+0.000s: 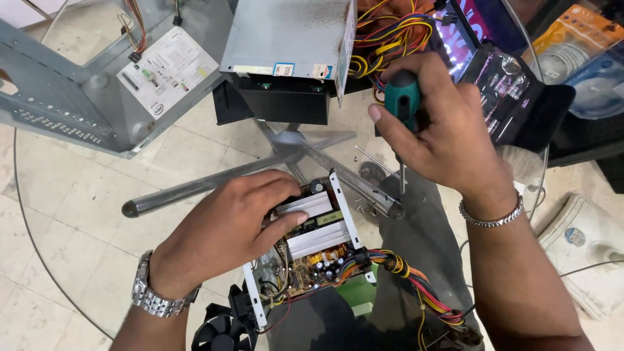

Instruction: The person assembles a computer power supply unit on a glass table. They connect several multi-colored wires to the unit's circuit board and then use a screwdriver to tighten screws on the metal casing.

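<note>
Two bare hands work over a round glass table (78,195), each wrist banded in metal: a steel link watch (151,296) on the left, a chain bracelet (492,218) on the right. One opened power supply (312,244) sits under the left hand (227,227), whose fingers curl down over its innards, thumb tip pressed on one of two ribbed aluminium heat sinks (318,237); the hand is half closed, bracing the unit rather than lifting it. Just beyond its fingertips stands the unit's pale sheet-metal wall. From the near right corner of the board runs one thick bundle of coloured wires (416,286). Below the left wrist lies one black plastic fan (221,331).

One screwdriver (403,104), teal and black in the handle with a thin steel shaft pointing down, is wrapped tightly in the right hand (448,130), well right of the left hand. A few small screws (364,208) lie loose between the hands. Beyond both hands rests a second, closed grey metal power supply (286,36); far left of it, one grey computer case (71,97).
</note>
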